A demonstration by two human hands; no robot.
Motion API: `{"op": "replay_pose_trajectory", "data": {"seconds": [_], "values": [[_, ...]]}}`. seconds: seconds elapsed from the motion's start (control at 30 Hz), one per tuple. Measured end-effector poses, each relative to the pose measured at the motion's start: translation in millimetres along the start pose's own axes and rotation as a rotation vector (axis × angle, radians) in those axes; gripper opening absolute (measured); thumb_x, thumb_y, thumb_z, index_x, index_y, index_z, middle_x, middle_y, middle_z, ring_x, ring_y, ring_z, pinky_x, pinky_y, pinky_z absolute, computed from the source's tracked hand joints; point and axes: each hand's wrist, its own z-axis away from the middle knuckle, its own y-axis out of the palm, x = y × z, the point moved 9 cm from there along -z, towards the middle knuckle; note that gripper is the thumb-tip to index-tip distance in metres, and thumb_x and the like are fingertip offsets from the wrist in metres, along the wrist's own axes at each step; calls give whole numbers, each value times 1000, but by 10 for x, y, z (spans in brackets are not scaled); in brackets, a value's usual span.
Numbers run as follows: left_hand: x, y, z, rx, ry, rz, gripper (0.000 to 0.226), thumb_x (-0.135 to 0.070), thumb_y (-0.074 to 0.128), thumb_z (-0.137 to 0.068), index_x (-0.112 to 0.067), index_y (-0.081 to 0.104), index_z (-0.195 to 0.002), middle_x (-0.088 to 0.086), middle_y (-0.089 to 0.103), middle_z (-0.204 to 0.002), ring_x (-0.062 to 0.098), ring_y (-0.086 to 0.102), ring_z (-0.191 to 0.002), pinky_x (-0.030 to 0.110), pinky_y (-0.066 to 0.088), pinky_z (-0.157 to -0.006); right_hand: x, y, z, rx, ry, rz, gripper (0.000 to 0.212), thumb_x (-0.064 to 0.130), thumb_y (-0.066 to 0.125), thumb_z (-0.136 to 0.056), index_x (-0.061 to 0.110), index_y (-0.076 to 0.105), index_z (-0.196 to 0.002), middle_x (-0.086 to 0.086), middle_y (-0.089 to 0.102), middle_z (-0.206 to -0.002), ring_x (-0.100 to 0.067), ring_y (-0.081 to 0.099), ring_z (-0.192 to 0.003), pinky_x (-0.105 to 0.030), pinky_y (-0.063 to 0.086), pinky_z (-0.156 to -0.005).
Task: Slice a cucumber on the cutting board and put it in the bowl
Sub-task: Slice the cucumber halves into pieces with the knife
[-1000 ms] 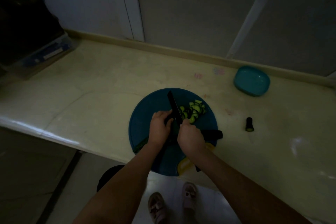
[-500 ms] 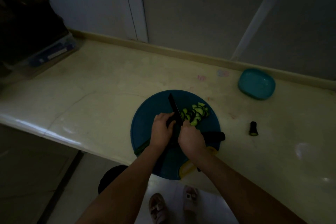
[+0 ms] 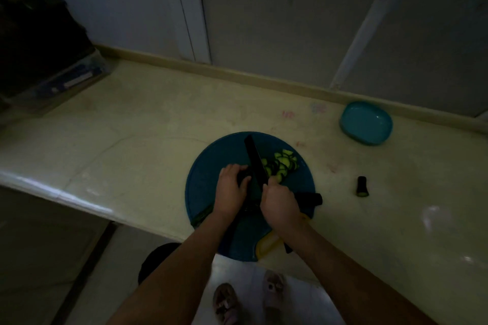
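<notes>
A round blue cutting board lies at the counter's front edge. My right hand grips the handle of a dark knife, whose blade points away across the board. My left hand curls over the dark uncut cucumber piece just left of the blade. A pile of pale green cucumber slices lies right of the blade. The teal bowl stands empty at the back right of the counter.
A cut cucumber end lies on the cream counter right of the board. Another dark piece sits by my right hand. A dark bag on a box fills the far left. The board overhangs the counter edge.
The hands and knife have stayed on the board, with the blade shifting only slightly. The view has drifted a little.
</notes>
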Motion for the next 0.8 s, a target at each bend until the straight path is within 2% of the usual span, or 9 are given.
{"op": "replay_pose_trajectory", "data": {"seconds": [0.17, 0.3, 0.4, 0.47, 0.53, 0.6, 0.7, 0.8], "values": [[14, 8, -8, 11, -20, -4, 23, -12, 63, -87, -4, 61, -109, 10, 60, -101, 20, 49, -99, 14, 29, -79, 91, 8, 39, -12, -13, 6, 28, 22, 28, -100, 4, 44, -115, -17, 64, -98, -31, 62, -84, -27, 35, -56], [20, 10, -8, 9, -23, -2, 24, -12, 64, -86, -4, 62, -109, 10, 60, -100, 20, 49, -98, 14, 29, -77, 116, 9, 39, -6, -20, 5, 27, 22, 28, -100, 5, 44, -115, -18, 63, -98, -31, 62, -85, -28, 30, -47], [8, 1, -6, 6, -10, -13, 22, -11, 64, -86, -5, 62, -107, 10, 60, -98, 21, 50, -96, 14, 28, -74, 110, 9, 43, 2, -1, 1, 26, 21, 29, -100, 5, 44, -113, -18, 63, -99, -32, 62, -86, -27, 36, -57], [-10, 4, -6, 13, 10, -35, 21, -11, 63, -86, -5, 62, -107, 11, 59, -98, 22, 49, -94, 15, 28, -72, 102, 9, 45, 0, 1, 14, 26, 21, 28, -100, 5, 43, -114, -18, 63, -99, -32, 62, -86, -28, 36, -55], [-23, 5, -7, 16, 22, -46, 22, -10, 61, -87, -6, 62, -109, 11, 58, -99, 22, 48, -94, 15, 26, -71, 93, 22, 40, 4, -4, 15, 26, 20, 28, -100, 5, 44, -113, -18, 63, -98, -32, 62, -84, -28, 30, -46], [-23, 5, -5, 14, 21, -42, 22, -10, 61, -88, -6, 62, -109, 11, 58, -99, 21, 48, -94, 16, 27, -71, 88, 37, 35, 10, -5, 18, 24, 19, 29, -100, 5, 44, -113, -17, 64, -98, -31, 62, -83, -26, 27, -44], [-3, 12, -5, 9, 10, -31, 19, -9, 62, -87, -5, 62, -105, 11, 59, -98, 22, 49, -94, 15, 28, -73, 91, 60, 39, 31, 7, 25, 25, 18, 31, -99, 5, 42, -117, -17, 63, -100, -31, 62, -85, -26, 35, -54], [13, 10, -7, 3, -9, -11, 19, -9, 63, -86, -4, 62, -105, 10, 60, -98, 21, 50, -96, 14, 29, -75, 98, 80, 45, 48, 15, 41, 26, 16, 32, -99, 4, 39, -121, -17, 63, -103, -31, 62, -88, -26, 35, -58]]}}
